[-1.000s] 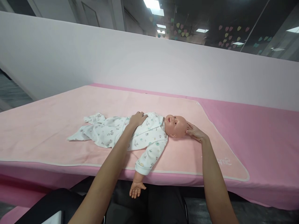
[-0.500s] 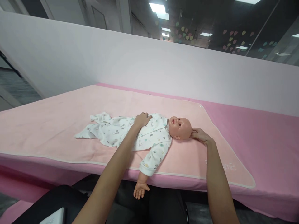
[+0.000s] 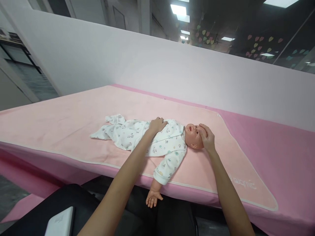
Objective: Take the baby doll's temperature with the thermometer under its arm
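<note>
A baby doll [image 3: 190, 134] lies on its back across the bed-like surface, its head to the right. It wears a white printed top [image 3: 171, 141] and matching trousers [image 3: 128, 132]. My left hand [image 3: 157, 125] rests on the doll's belly with the fingers laid over the top. Over the crown and forehead of the doll's head, my right hand [image 3: 208, 137] is cupped, thumb and fingers apart. One doll arm hangs past the near edge, its bare hand [image 3: 154, 198] palm up. The doll's other arm is hidden.
A peach mat [image 3: 81, 108] with a pale border lies over a pink sheet [image 3: 275, 147]. Behind them runs a white partition [image 3: 172, 65] with dark glass above. A white flat device [image 3: 60, 223] lies on my black-clad leg at lower left.
My right hand has moved from beside the top of the doll's head onto its forehead. My left hand stays on the belly. The camera view has shifted slightly.
</note>
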### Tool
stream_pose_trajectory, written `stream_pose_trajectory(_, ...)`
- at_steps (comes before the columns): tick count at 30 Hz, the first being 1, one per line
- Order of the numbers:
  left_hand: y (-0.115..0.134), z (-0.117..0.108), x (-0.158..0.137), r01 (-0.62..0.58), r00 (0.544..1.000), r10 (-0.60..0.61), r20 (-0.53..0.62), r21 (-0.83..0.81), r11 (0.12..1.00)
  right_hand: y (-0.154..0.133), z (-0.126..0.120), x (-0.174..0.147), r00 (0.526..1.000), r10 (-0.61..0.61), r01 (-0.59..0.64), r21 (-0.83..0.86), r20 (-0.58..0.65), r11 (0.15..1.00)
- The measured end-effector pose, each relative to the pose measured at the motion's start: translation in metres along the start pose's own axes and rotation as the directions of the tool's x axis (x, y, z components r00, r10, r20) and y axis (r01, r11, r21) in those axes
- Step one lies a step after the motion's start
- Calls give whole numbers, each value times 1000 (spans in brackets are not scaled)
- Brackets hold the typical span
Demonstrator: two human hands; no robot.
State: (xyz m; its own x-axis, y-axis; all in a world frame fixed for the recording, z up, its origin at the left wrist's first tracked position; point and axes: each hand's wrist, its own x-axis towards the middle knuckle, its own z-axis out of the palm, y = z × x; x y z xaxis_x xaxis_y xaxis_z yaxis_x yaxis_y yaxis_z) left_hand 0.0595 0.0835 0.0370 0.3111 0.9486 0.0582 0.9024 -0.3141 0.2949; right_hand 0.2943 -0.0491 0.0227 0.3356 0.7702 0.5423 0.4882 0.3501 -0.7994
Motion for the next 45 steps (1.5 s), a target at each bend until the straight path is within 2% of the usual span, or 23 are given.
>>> stream_pose_trajectory(7, 0, 1, 2, 20, 1000, -20, -3, 6, 1000, 10, -1, 5, 970, 240, -240, 219, 30, 946)
stream_pose_trajectory(12, 0, 0, 1, 21, 1000, -21, -4, 1, 1000, 11, 1, 5, 951, 302, -306, 314, 63, 899)
stream_pose_trajectory(14, 0, 0, 1, 22, 1000, -22, 1, -3, 1000, 13, 2, 3, 923, 338, -383, 382, 182, 841)
stream_pose_trajectory(17, 1, -1, 0, 28, 1000, -28, 7, -1, 1000, 17, 1, 1, 830, 379, -544, 443, 409, 713)
stream_pose_trajectory(19, 0, -1, 0, 31, 999, -31, 9, 2, 1000, 23, -1, 0, 790, 386, -595, 443, 477, 670)
stream_pose_trajectory(21, 0, -1, 0, 32, 999, -32, 12, 1, 999, 32, -5, 1, 781, 380, -599, 422, 496, 680)
stream_pose_trajectory(22, 0, -1, 0, 31, 999, -31, 12, 0, 1000, 37, -6, 3, 790, 372, -583, 408, 488, 703)
stream_pose_trajectory(24, -1, -1, 1, 25, 1000, -25, 9, -2, 1000, 46, -8, 7, 843, 367, -513, 385, 393, 767)
stream_pose_trajectory(26, -1, 0, 1, 24, 1000, -24, 7, -1, 1000, 51, -9, 11, 909, 376, -418, 374, 183, 828)
stream_pose_trajectory(28, -1, 0, 1, 23, 1000, -23, 6, 0, 1000, 50, -7, 14, 938, 345, -308, 369, -34, 877)
stream_pose_trajectory(30, -1, 0, 1, 21, 1000, -21, 5, -1, 1000, 44, -4, 13, 951, 284, -223, 373, -118, 901)
stream_pose_trajectory(33, 0, -1, 0, 15, 1000, -15, 2, -4, 1000, 31, 0, 10, 962, 272, -246, 393, -11, 886)
stream_pose_trajectory(35, 0, -1, 0, 22, 1000, -22, 1, -9, 1000, 23, 1, 8, 950, 307, -305, 408, 63, 860)
stream_pose_trajectory(38, -1, 0, 2, 43, 999, -43, 4, -20, 999, 13, 1, 6, 923, 368, -376, 454, 109, 808)
stream_pose_trajectory(40, -2, 1, 3, 48, 999, -48, 6, -24, 999, 9, 0, 4, 876, 426, -478, 508, 224, 716)
stream_pose_trajectory(43, -3, 3, 3, 57, 998, -58, -10, -45, 997, 8, 0, 3, 766, 471, -642, 542, 437, 542)
stream_pose_trajectory(45, -3, 4, 3, 77, 995, -84, -61, -108, 991, 14, 1, 2, 745, 515, -665, 538, 425, 518)
